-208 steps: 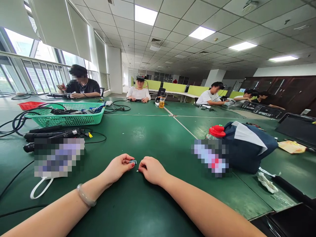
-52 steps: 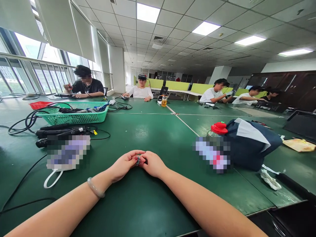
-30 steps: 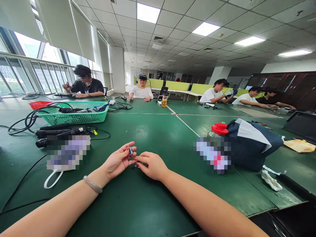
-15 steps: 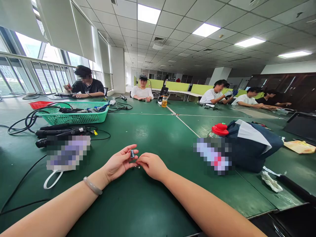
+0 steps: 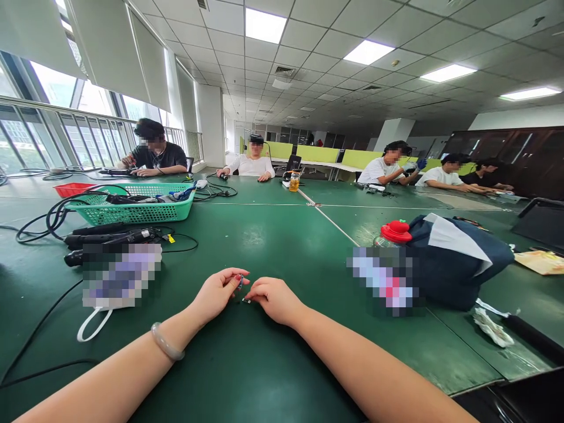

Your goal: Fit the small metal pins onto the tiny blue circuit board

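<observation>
Green counter (image 5: 273, 235) fills an open office. On it the left hand (image 5: 215, 294) pinches a tiny part (image 5: 240, 282) between fingertips — the right hand (image 5: 275, 298), beside it, is closed on a small pin (image 5: 245, 301). No writing can be read — two items are blurred.

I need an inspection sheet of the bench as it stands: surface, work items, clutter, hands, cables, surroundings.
Surface: green table, bare in front of the hands.
Work items: small dark part pinched in the left hand; tiny piece at the right hand fingertips.
Clutter: green basket, red-capped bottle, dark bag, crumpled wrapper.
Hands: left grip closed on the part; right resting on the table.
Cables: black cables beside the basket.
Surroundings: other people seated at the far side.
</observation>
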Tool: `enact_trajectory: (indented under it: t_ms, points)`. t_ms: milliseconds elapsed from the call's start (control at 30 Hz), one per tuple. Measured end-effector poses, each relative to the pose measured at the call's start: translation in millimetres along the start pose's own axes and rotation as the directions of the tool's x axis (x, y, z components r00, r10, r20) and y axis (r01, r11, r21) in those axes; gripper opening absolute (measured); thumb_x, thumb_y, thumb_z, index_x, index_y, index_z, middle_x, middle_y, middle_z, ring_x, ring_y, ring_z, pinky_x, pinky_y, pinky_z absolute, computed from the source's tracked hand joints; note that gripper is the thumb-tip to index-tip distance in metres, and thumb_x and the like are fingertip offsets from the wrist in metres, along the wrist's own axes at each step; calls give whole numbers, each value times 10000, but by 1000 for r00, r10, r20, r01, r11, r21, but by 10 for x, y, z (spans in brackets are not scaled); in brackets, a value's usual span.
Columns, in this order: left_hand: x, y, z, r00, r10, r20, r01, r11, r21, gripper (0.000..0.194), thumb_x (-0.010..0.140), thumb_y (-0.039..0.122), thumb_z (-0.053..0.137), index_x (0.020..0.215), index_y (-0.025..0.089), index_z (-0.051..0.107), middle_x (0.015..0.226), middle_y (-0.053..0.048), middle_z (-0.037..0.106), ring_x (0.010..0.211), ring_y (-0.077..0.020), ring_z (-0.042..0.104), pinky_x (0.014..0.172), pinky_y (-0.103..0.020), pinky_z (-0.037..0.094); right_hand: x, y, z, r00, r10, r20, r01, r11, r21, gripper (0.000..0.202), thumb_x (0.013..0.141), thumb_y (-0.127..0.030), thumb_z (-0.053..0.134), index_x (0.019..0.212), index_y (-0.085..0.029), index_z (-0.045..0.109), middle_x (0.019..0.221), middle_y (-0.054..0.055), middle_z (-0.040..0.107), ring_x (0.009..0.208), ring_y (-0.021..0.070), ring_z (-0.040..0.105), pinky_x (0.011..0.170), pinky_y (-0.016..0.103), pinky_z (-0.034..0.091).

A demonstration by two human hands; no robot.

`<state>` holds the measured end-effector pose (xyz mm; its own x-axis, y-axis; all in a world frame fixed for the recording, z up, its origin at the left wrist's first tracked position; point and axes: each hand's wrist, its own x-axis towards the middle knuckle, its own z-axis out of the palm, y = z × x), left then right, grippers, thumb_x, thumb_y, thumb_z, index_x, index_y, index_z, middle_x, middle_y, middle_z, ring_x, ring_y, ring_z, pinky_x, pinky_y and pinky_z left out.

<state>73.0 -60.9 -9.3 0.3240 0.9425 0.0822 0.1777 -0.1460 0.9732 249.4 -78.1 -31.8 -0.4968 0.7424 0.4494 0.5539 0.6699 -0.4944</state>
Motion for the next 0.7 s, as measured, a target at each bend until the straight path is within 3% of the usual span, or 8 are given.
enact_trajectory:
  t_ms: [133, 233, 400, 500, 633, 700]
  points:
    - [0, 5, -44, 997, 57, -42, -42, 955, 294, 254, 742, 353, 572, 916, 207, 684, 817, -36, 694, 678, -171, 578, 635, -250, 434, -2, -7, -19, 1000, 14, 9, -14, 1000, -3, 258, 779, -30, 553, 879, -221, 694, 819, -11, 677, 814, 111, 594, 787, 209, 452]
    - [-21, 1, -64, 997, 70, -23, -56, 921, 385, 252, 732, 355, 561, 897, 215, 691, 833, -26, 691, 684, -180, 582, 661, -262, 436, -16, -24, -41, 998, 54, 19, -54, 999, -5, 283, 795, -50, 535, 934, -248, 682, 821, -22, 683, 800, 118, 591, 773, 225, 449]
    - [-29, -28, -28, 998, 63, 30, -70, 891, 448, 232, 727, 342, 567, 870, 221, 703, 857, -39, 687, 761, -210, 595, 723, -287, 441, -40, -25, -25, 994, 102, 25, -101, 994, -41, 213, 810, -145, 569, 951, -258, 682, 816, -11, 683, 766, 136, 587, 737, 245, 444]
    - [0, 19, 4, 990, 114, 76, -137, 880, 455, 194, 734, 339, 576, 831, 247, 716, 854, -41, 686, 800, -225, 587, 757, -296, 434, 16, -51, -49, 997, 79, 17, -78, 995, -57, 182, 831, -165, 547, 925, -238, 685, 849, 4, 678, 804, 139, 587, 773, 253, 432]
    - [-135, 269, -136, 969, 242, 46, -241, 895, 376, 207, 618, 269, 718, 826, 272, 718, 917, -54, 649, 926, -253, 546, 860, -291, 401, 5, -293, -345, 994, 105, -35, -109, 976, -187, 224, 836, -205, 528, 1022, -207, 652, 913, 52, 662, 874, 171, 580, 793, 284, 429]
    - [-390, 407, -313, 976, 216, -20, -203, 942, 267, 283, 540, 208, 780, 809, 269, 717, 863, -64, 622, 933, -264, 544, 876, -287, 395, -236, -491, -592, 979, 201, 24, -191, 958, -213, 310, 830, -269, 530, 1134, -266, 595, 793, 17, 667, 733, 160, 598, 669, 271, 448]
